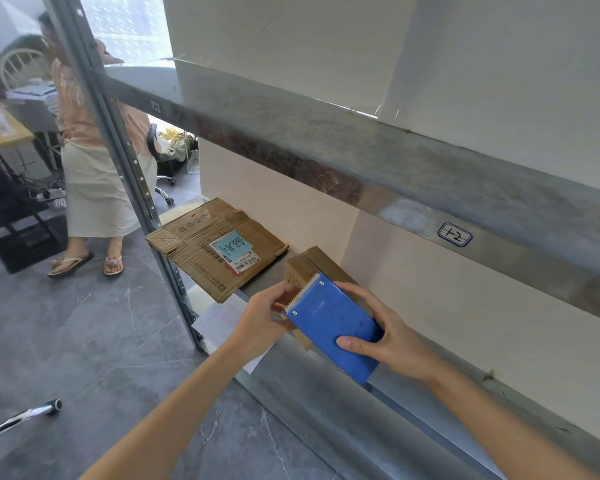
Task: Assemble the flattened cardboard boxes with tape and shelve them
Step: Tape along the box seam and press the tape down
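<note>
A small brown cardboard box point(307, 266) stands on the grey metal shelf point(326, 386). Over its near end lies a blue tape dispenser point(329, 322), serrated blade pointing away from me. My right hand point(383, 332) grips the dispenser from the right, thumb across its lower face. My left hand point(262, 315) curls round the box's left side, its fingertips close by the blade. Further left on the same shelf lies a stack of flattened cardboard boxes point(213, 245) with a blue note and a barcode label on top.
The upper shelf beam point(361, 171) runs diagonally overhead, tagged with a small label point(454, 234). A steel upright point(132, 161) stands left of the shelf. A person point(94, 161) in sandals stands beyond it beside a desk. White sheets point(222, 320) hang under the shelf edge.
</note>
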{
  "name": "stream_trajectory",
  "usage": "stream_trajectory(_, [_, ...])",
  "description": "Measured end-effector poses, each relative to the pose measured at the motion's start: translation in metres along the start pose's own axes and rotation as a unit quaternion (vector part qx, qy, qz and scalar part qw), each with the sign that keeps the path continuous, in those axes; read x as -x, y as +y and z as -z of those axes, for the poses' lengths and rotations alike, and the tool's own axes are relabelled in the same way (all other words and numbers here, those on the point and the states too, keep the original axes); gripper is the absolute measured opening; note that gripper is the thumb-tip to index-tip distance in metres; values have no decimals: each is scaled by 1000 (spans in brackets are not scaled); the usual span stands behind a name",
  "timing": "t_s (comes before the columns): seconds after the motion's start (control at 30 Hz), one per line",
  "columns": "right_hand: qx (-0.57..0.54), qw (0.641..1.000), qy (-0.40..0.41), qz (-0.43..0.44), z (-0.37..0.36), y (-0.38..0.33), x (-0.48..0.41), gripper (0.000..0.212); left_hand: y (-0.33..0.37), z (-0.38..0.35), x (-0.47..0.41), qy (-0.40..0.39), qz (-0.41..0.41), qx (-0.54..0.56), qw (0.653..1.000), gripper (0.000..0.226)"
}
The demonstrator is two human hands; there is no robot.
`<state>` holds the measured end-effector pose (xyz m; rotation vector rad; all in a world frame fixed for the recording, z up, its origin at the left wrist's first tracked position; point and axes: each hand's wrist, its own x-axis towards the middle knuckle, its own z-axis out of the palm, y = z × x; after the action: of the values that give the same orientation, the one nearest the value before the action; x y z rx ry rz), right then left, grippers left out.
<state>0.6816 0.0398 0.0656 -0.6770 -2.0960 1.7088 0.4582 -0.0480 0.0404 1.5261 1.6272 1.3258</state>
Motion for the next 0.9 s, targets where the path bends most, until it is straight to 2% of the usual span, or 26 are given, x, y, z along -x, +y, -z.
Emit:
stream_trajectory(0.5, [-17, 1000, -6, -2, -7, -5, -3, 67, -6, -2, -1, 20, 42, 72, 996, 38])
stream_trajectory(0.9, [-20, 1000, -11, 3, -12, -9, -14, 69, -10, 14, -1, -33, 55, 78, 995, 36])
